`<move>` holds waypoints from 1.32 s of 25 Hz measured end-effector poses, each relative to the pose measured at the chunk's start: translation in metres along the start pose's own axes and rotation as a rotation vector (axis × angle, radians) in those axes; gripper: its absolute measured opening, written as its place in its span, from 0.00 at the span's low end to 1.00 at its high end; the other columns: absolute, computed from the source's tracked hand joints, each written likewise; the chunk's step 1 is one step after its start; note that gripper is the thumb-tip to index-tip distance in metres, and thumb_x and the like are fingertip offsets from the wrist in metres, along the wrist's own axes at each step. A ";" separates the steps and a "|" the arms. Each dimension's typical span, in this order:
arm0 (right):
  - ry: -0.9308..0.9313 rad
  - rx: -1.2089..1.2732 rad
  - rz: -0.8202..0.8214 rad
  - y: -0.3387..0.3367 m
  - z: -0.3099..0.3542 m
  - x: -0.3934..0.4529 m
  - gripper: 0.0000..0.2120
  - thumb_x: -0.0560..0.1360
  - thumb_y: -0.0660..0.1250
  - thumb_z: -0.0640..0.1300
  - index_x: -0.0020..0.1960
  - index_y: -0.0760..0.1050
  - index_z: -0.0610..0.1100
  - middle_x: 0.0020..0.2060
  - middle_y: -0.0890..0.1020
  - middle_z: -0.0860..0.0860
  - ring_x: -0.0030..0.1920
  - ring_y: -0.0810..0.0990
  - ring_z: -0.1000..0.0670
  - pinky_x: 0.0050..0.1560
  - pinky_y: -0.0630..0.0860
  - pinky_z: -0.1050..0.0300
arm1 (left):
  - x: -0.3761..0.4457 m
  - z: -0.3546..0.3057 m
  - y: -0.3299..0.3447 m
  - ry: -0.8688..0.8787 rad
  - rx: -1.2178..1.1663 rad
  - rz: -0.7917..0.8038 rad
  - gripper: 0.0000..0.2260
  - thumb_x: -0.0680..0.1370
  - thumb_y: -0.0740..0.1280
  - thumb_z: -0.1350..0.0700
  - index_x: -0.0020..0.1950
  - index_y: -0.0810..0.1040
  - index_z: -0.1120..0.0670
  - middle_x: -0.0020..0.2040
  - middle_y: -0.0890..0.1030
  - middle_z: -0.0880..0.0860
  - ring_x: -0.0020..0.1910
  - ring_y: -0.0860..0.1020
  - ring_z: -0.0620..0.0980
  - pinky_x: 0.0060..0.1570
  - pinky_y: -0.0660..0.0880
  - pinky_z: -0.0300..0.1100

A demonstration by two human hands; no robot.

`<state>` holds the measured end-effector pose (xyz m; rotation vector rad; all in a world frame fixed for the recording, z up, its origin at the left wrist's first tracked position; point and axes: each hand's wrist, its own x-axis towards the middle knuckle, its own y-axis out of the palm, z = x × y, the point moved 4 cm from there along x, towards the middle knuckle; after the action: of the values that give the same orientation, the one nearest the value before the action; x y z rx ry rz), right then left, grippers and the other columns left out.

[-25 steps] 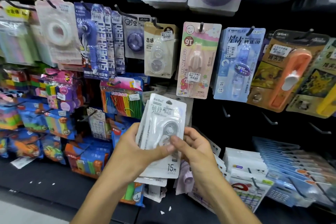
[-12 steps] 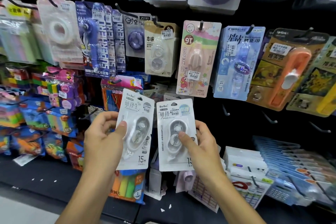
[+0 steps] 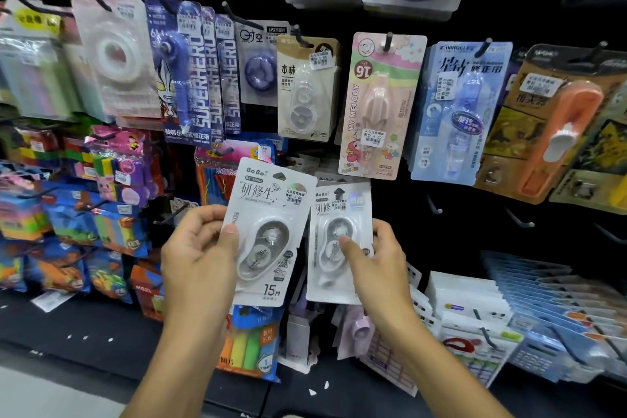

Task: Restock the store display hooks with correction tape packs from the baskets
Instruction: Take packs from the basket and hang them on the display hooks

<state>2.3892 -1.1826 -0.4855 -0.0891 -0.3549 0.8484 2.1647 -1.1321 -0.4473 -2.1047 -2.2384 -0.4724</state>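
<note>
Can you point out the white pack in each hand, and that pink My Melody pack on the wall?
Left-hand white pack point(image 3: 268, 234): head view, on its clear blister.
Right-hand white pack point(image 3: 334, 210): head view, on the card's upper part.
My Melody pack point(image 3: 380, 105): head view, on its pink dispenser.

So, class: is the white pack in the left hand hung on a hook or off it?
Off. The left hand holds the white pack in the air, tilted, its hang hole empty.

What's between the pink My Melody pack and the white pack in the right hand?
In the head view, only black backboard lies between the My Melody pack and the white pack that the right hand grips.
</note>
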 end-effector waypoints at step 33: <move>-0.081 -0.034 0.146 -0.011 0.018 -0.014 0.19 0.73 0.71 0.41 0.56 0.77 0.63 0.57 0.78 0.68 0.46 0.79 0.58 0.39 0.73 0.73 | -0.016 0.013 0.034 0.034 0.567 0.239 0.09 0.80 0.68 0.57 0.58 0.78 0.45 0.56 0.81 0.42 0.52 0.79 0.44 0.54 0.77 0.47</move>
<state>2.3823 -1.2016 -0.4702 -0.1128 -0.4431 0.9924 2.2014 -1.1437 -0.4568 -1.9832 -1.7805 0.1279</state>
